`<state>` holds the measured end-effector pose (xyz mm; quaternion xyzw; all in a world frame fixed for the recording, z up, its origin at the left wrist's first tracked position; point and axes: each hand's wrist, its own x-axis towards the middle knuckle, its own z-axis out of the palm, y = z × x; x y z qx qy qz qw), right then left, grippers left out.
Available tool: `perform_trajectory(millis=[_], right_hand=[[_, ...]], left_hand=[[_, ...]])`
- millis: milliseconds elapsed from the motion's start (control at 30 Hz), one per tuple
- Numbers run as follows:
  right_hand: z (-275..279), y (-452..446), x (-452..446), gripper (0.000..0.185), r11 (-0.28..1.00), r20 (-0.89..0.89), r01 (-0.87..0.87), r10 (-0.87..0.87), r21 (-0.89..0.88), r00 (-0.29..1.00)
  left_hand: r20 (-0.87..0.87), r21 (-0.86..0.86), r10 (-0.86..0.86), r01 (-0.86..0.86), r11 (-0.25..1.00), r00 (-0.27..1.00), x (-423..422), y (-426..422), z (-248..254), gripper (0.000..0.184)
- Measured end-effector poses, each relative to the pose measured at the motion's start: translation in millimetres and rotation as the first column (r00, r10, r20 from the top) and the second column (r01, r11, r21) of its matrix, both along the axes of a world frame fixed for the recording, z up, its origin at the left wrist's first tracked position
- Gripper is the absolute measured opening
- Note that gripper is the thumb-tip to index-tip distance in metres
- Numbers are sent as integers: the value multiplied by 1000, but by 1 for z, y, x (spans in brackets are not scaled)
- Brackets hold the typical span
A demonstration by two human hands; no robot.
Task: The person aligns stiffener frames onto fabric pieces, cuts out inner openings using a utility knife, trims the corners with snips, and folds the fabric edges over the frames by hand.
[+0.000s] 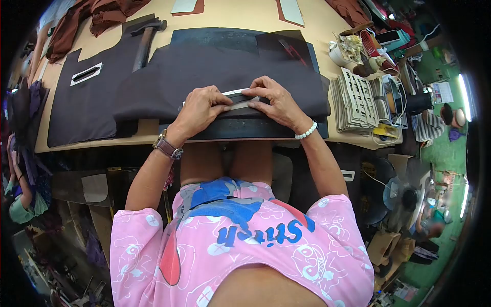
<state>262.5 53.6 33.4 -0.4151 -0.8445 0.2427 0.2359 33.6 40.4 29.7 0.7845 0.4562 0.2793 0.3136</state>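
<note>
My left hand (200, 110) and my right hand (276, 101) work close together at the near edge of a dark brown fabric piece (204, 66). Both pinch, thumb against fingers, a narrow pale-edged fabric strip (238, 101) lying along a slit in the fabric. The fingertips partly cover the strip. A dark flat board (240, 129) shows under the fabric's near edge. Farther left, another dark fabric panel (66, 115) bears a white-framed slot (87, 74).
A hammer (146, 46) lies on the fabric, left of my hands. Red-handled snips (292, 52) rest beyond my right hand. On the right stand stacked slotted card pieces (353, 102), a white tub (337, 55) and a phone (387, 37). Brown cloth (110, 15) lies far left.
</note>
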Motion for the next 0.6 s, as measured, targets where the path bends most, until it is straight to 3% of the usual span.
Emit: perform_trajectory(millis=[100, 200, 300, 333, 433, 600], right_hand=[[-5, -1, 9, 23, 997, -71, -78, 78, 10, 994], [-1, 0, 17, 21, 989, -132, -119, 106, -93, 985], [-6, 13, 17, 20, 997, -81, 67, -71, -44, 994], [-7, 13, 11, 25, 981, 8, 128, -131, 146, 991], [-15, 11, -13, 35, 922, 89, 143, -187, 359, 978], [-15, 7, -16, 52, 930, 138, 112, -170, 351, 976]], left_hand=[[13, 56, -10, 9, 998, 1000, 0, -3, -3, 16], [54, 89, -11, 6, 996, 999, -1, -2, -8, 16], [56, 122, -21, 14, 992, 998, -1, -2, -11, 16], [48, 133, -23, 16, 991, 999, -1, -2, -11, 15], [3, 144, -20, 19, 989, 1000, 0, -4, -6, 14], [-80, 139, -1, 12, 990, 997, -21, -15, 2, 13]])
